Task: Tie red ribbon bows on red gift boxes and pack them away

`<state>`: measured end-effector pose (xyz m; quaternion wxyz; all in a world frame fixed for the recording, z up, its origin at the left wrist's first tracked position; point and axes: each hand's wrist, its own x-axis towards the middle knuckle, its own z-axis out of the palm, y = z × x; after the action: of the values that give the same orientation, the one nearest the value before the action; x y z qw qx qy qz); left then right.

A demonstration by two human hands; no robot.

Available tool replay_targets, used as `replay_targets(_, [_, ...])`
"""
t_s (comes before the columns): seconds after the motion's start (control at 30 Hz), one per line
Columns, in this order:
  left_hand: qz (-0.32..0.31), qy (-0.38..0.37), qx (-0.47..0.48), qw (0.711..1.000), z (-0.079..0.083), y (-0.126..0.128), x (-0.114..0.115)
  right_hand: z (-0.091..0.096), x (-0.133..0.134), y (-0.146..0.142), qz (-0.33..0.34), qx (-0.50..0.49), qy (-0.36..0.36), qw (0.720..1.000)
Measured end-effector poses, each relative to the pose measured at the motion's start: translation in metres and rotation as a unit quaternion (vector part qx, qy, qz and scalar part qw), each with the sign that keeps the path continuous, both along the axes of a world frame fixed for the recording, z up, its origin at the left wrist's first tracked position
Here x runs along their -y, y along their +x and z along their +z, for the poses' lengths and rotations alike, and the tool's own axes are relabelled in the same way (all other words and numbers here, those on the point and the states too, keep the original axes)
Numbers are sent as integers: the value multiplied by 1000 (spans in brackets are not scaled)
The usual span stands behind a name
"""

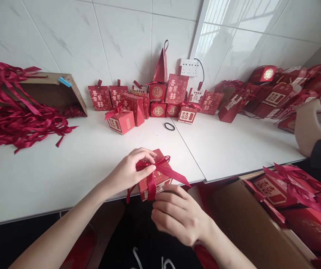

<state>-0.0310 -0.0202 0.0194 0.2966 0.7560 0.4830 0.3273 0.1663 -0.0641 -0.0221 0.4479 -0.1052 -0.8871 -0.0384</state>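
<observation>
A red gift box (163,179) with a white label sits at the table's front edge, tied on top with a dark red satin ribbon (174,173) in a bow. My left hand (129,166) rests over the box, thumb and fingers pinched on the ribbon at the knot. Just in front of the box is my right hand (177,213), its fingers curled closed beside a ribbon tail hanging down the front. Whatever those fingers hold, if anything, is hidden.
Loose red ribbons (23,123) spill from a cardboard box (76,93) at left. Red gift boxes (157,93) line the wall below a power strip (188,68); a black hair tie (170,126) lies before them. Another carton (244,220) holds tied boxes. A co-worker's arm (307,127) reaches in.
</observation>
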Motion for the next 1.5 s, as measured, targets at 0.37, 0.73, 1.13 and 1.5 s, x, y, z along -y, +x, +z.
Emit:
replay_targets(0.37, [-88,-2,23,996,9,-7,-20,30,-37,20,-208,-69,-532,818])
replay_targets(0.73, [163,-125,-16,978,7,-7,14,39,-57,5,-143,-22,-626,766])
replay_targets(1.13, [190,-105,227,949,-33,7,36,5,-53,7,48,-192,-696,690])
replay_targets(1.5, [183,-75,165,966,-22,6,34,6,-49,25,-37,-33,-510,859])
